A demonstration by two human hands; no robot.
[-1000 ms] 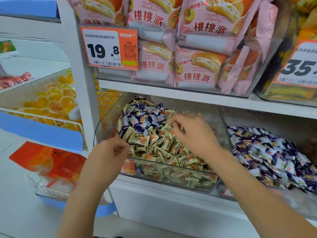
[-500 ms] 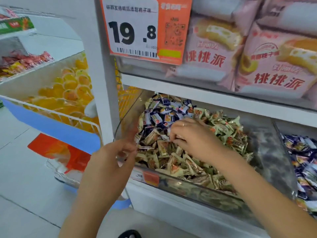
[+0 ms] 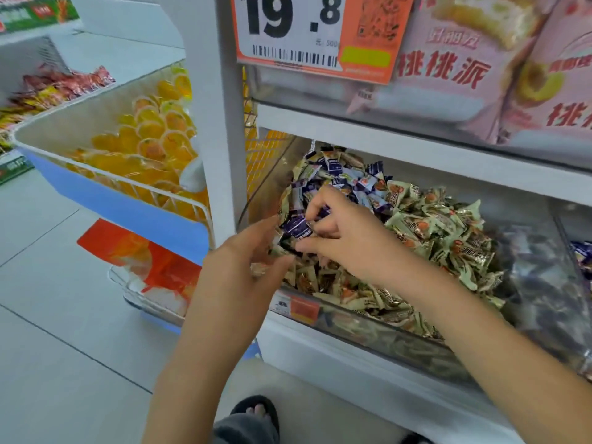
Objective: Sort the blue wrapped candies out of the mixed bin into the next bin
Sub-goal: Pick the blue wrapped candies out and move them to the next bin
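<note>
The clear mixed bin (image 3: 269, 174) on the lower shelf holds a heap of cream-green wrapped candies (image 3: 432, 232), with blue wrapped candies (image 3: 362, 184) gathered at its back left. My right hand (image 3: 352, 241) reaches in over the heap, and its fingers and thumb pinch a few blue candies (image 3: 298, 227). My left hand (image 3: 246, 257) is cupped at the bin's front left corner, just below those candies, its fingers relaxed and touching the pile. The neighbouring bin with blue candies (image 3: 583, 254) shows only at the far right edge.
A white shelf post (image 3: 221, 123) stands just left of the bin. Beyond it is a wire basket of orange jelly cups (image 3: 150, 139). An upper shelf holds pink snack packs (image 3: 480, 75) and a price tag (image 3: 307, 33). My foot in a dark slipper (image 3: 256, 411) is on the floor below.
The view has moved closer and leftward. My right hand shifted to the blue candies at the bin's left and took hold of some. My left hand rose to the bin's corner beneath them.
</note>
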